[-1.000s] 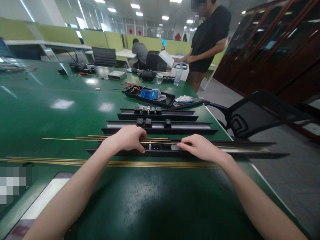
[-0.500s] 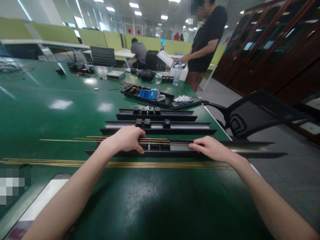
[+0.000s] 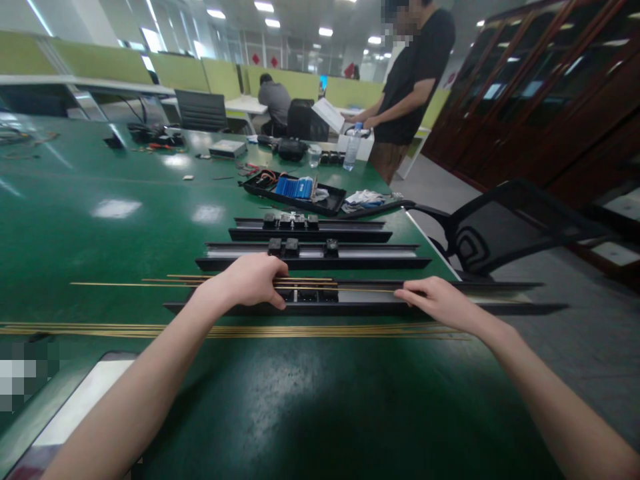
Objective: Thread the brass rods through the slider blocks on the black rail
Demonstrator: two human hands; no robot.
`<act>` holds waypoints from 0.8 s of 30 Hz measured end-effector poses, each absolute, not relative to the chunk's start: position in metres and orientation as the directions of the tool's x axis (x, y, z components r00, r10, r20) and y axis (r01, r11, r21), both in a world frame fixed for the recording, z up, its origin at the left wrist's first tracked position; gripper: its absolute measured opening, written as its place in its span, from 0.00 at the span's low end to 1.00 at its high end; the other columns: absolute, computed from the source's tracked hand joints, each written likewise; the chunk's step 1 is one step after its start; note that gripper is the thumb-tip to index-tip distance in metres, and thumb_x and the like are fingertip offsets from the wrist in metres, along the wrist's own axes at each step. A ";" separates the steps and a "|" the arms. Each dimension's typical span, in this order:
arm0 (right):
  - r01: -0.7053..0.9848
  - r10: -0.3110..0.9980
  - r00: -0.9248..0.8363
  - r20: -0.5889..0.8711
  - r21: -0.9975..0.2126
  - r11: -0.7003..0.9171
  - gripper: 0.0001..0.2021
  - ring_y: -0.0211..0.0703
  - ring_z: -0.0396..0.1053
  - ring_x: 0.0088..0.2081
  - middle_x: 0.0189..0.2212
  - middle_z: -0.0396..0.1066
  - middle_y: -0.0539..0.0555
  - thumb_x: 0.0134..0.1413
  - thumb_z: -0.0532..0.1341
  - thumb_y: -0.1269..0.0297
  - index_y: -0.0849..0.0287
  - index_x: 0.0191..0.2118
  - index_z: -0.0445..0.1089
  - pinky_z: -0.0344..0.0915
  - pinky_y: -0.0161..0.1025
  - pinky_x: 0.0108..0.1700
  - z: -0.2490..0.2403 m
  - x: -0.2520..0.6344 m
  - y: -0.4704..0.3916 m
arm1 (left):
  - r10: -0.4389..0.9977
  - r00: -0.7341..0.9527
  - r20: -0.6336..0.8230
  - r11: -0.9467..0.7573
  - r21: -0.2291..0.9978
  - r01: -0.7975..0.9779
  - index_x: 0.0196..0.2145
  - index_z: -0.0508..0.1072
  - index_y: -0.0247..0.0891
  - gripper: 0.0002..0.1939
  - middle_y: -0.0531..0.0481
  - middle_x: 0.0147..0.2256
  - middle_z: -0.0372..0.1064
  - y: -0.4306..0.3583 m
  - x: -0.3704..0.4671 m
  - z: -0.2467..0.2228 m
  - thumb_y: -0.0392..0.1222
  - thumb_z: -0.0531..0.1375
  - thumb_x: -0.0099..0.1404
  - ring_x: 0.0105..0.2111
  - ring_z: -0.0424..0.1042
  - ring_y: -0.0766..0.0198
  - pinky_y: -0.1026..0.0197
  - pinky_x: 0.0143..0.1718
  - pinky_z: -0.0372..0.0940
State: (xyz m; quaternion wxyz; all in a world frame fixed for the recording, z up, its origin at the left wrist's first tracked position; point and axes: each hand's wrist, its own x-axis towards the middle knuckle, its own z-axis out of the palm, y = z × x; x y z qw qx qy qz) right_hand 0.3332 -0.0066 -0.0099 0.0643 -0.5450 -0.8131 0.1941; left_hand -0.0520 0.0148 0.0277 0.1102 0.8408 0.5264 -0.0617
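Thin rods [image 3: 365, 290] – gripped in L hand [image 3: 254, 279], one pinched at its R end by R hand [image 3: 429, 299]; over black rail [image 3: 370, 309] jutting past desk's [image 3: 350, 400] R edge.

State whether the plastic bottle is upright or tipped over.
Upright: the plastic bottle stands on the green table with its blue cap at the top.

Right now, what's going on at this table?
A person is working over the nearest black rail. The right hand pinches a thin gold rod, while the left hand arches over several rods. More loose rods lie on the green table in front, and two similar rails sit behind.
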 end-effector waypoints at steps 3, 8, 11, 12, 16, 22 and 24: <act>0.859 0.913 -0.396 -0.095 -0.390 0.332 0.25 0.44 0.70 0.30 0.25 0.75 0.52 0.66 0.52 0.44 0.56 0.26 0.70 0.57 0.39 0.34 -0.011 0.336 -0.007 | 0.871 0.437 -0.223 -0.422 0.116 0.899 0.41 0.78 0.43 0.23 0.48 0.37 0.79 0.015 -0.052 0.027 0.57 0.70 0.49 0.38 0.75 0.52 0.59 0.32 0.61; 0.856 0.914 -0.394 -0.094 -0.399 0.328 0.25 0.44 0.71 0.30 0.25 0.75 0.51 0.66 0.52 0.44 0.56 0.26 0.69 0.57 0.39 0.34 -0.012 0.341 -0.006 | 0.869 0.441 -0.227 -0.425 0.116 0.898 0.41 0.78 0.43 0.24 0.48 0.37 0.79 0.015 -0.052 0.027 0.57 0.69 0.49 0.38 0.75 0.52 0.59 0.33 0.61; 0.854 0.912 -0.396 -0.103 -0.406 0.325 0.25 0.44 0.70 0.30 0.25 0.74 0.51 0.66 0.51 0.43 0.56 0.26 0.68 0.58 0.39 0.34 -0.013 0.344 -0.006 | 0.868 0.442 -0.228 -0.425 0.122 0.897 0.41 0.78 0.43 0.24 0.47 0.37 0.79 0.015 -0.052 0.029 0.57 0.69 0.50 0.38 0.75 0.52 0.59 0.32 0.61; 0.852 0.911 -0.398 -0.105 -0.410 0.325 0.25 0.45 0.70 0.29 0.25 0.74 0.51 0.66 0.51 0.43 0.56 0.26 0.68 0.58 0.40 0.34 -0.013 0.345 -0.006 | 0.868 0.442 -0.228 -0.425 0.122 0.897 0.41 0.78 0.43 0.23 0.47 0.37 0.79 0.015 -0.052 0.029 0.57 0.69 0.50 0.37 0.75 0.52 0.59 0.32 0.61; 0.845 0.906 -0.408 -0.113 -0.422 0.328 0.25 0.46 0.70 0.30 0.26 0.75 0.53 0.67 0.51 0.44 0.56 0.26 0.69 0.59 0.40 0.35 -0.011 0.349 -0.006 | 0.867 0.443 -0.229 -0.424 0.127 0.897 0.39 0.78 0.43 0.22 0.47 0.36 0.78 0.014 -0.052 0.030 0.57 0.69 0.50 0.37 0.75 0.52 0.59 0.32 0.61; 0.858 0.905 -0.425 0.022 -0.309 0.411 0.21 0.50 0.71 0.39 0.36 0.76 0.56 0.67 0.52 0.46 0.56 0.36 0.75 0.61 0.43 0.42 -0.005 0.338 -0.002 | 0.866 0.448 -0.223 -0.431 0.123 0.894 0.41 0.79 0.42 0.23 0.47 0.36 0.79 0.015 -0.052 0.028 0.57 0.69 0.50 0.37 0.75 0.52 0.58 0.33 0.62; 0.822 0.871 -0.485 0.074 -0.299 0.484 0.19 0.50 0.71 0.42 0.38 0.75 0.57 0.68 0.53 0.48 0.56 0.38 0.75 0.62 0.43 0.45 -0.003 0.321 -0.001 | 0.866 0.447 -0.222 -0.432 0.118 0.894 0.41 0.79 0.43 0.23 0.47 0.36 0.79 0.015 -0.052 0.028 0.57 0.69 0.50 0.36 0.75 0.52 0.59 0.33 0.62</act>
